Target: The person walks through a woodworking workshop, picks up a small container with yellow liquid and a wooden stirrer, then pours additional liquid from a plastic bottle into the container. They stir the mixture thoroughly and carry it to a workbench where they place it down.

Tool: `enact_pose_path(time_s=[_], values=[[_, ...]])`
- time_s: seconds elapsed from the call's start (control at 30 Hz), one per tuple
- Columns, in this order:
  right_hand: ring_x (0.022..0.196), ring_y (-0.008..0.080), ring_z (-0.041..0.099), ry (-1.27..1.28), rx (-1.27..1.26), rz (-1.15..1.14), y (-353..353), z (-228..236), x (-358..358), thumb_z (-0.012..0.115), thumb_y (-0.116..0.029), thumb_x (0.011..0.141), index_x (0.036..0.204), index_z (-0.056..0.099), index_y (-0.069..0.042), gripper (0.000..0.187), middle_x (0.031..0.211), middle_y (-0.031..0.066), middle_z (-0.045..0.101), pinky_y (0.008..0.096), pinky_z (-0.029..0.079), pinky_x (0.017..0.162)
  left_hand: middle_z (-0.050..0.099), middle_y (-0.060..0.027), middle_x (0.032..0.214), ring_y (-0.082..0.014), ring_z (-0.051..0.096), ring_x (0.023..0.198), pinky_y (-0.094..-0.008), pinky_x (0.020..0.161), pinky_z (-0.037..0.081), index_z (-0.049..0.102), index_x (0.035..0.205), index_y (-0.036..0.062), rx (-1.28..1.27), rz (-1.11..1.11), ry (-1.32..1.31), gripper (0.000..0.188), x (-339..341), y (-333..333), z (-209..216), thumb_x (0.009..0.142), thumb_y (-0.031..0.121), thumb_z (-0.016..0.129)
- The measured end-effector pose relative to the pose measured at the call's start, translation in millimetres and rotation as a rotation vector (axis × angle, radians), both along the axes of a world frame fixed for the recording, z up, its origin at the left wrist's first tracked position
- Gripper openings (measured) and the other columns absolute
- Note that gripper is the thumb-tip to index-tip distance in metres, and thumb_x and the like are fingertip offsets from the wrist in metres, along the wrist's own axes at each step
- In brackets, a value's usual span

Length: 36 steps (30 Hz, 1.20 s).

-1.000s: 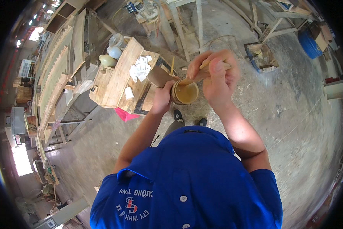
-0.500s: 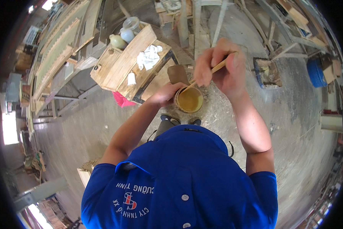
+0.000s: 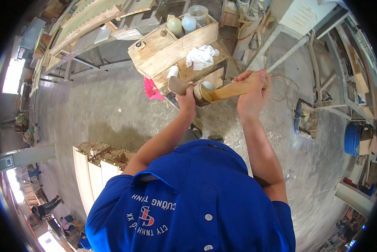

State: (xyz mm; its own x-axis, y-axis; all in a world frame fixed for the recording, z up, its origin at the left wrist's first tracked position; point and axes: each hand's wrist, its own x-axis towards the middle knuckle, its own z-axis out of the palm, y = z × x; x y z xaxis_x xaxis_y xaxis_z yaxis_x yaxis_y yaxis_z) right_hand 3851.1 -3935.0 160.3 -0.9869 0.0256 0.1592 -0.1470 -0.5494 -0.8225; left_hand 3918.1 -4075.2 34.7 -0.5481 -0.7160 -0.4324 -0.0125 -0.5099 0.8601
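My left hand [image 3: 187, 102] is closed around the side of a small round pot [image 3: 201, 99] with yellowish liquid inside. A brown, round-ended flat piece [image 3: 178, 86] sticks out beside that hand; whether it belongs to the pot I cannot tell. In my right hand [image 3: 253, 99] is a flat wooden stirring stick [image 3: 231, 90], gripped at its upper end. Its lower end reaches into the tilted pot, at the mouth. Just beyond the pot stands a wooden box stand [image 3: 178, 46], carrying a crumpled white cloth [image 3: 202, 56] and a white cup [image 3: 173, 72].
Two bottles [image 3: 181, 25] and a clear tub [image 3: 198, 14] stand at the stand's far side. Pink plastic [image 3: 152, 89] hangs at its left. Stacked boards [image 3: 96, 168] are at my left. A metal frame [image 3: 289, 50] and a blue drum [image 3: 353, 138] are to the right.
The view has turned, so the stand appears farther right. The pot has tipped toward the right. My right hand has lowered, and the stick now lies flatter across the pot's mouth.
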Motion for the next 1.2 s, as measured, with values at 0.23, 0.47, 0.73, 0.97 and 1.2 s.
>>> enact_pose_path(time_s=[0.23,0.47,0.73,0.97,1.2], values=[[0.062,0.0203,0.047,-0.039,-0.219,0.121,-56.1,21.3,-30.8,0.037,-0.045,0.094,0.082,0.041,-0.009,0.038,0.067,0.0067,0.048,0.039,0.042,0.061,0.06,-0.0067,0.095,-0.0169,0.058,0.086,-0.0297,0.075,0.047,0.055,0.106,0.0027,0.218,0.004,0.143,0.03,4.1,-60.4,6.0,0.079,0.017,0.058],[0.056,0.0213,0.046,0.21,-0.096,0.804,-131.0,38.5,-23.2,0.033,-0.044,0.094,0.082,0.04,-0.009,0.038,0.063,0.0097,0.047,0.039,0.042,0.058,0.061,-0.0084,0.093,-0.0177,0.061,0.083,-0.0307,0.071,0.052,0.054,0.106,0.0003,0.157,-0.077,0.251,0.029,13.2,-136.8,29.8,0.081,0.014,0.055],[0.054,0.0211,0.047,0.458,-0.102,1.052,-212.4,63.0,-14.5,0.036,-0.045,0.094,0.082,0.039,-0.007,0.04,0.062,0.012,0.047,0.0378,0.044,0.054,0.059,-0.009,0.101,-0.0178,0.059,0.09,-0.0307,0.078,0.05,0.054,0.108,-0.0005,0.065,0.08,0.25,0.029,29.6,-194.8,45.2,0.082,0.012,0.053],[0.057,0.0187,0.052,0.487,-0.343,1.178,-256.7,65.1,1.6,0.046,-0.036,0.093,0.081,0.043,-0.002,0.036,0.066,0.0151,0.055,0.0313,0.044,0.053,0.056,-0.0116,0.106,-0.0198,0.057,0.094,-0.0324,0.081,0.049,0.046,0.116,-0.0013,0.087,0.236,0.302,0.036,52.8,-207.8,51.4,0.083,0.011,0.052],[0.054,0.0191,0.05,0.582,-0.303,1.27,-259.7,64.0,-16.6,0.04,-0.026,0.096,0.086,0.04,-0.002,0.026,0.066,0.0152,0.053,0.0328,0.046,0.052,0.061,-0.0104,0.096,-0.0202,0.062,0.085,-0.0329,0.073,0.053,0.055,0.104,-0.0027,0.177,0.439,0.36,0.025,56.2,-186.6,54.0,0.085,0.013,0.052]])
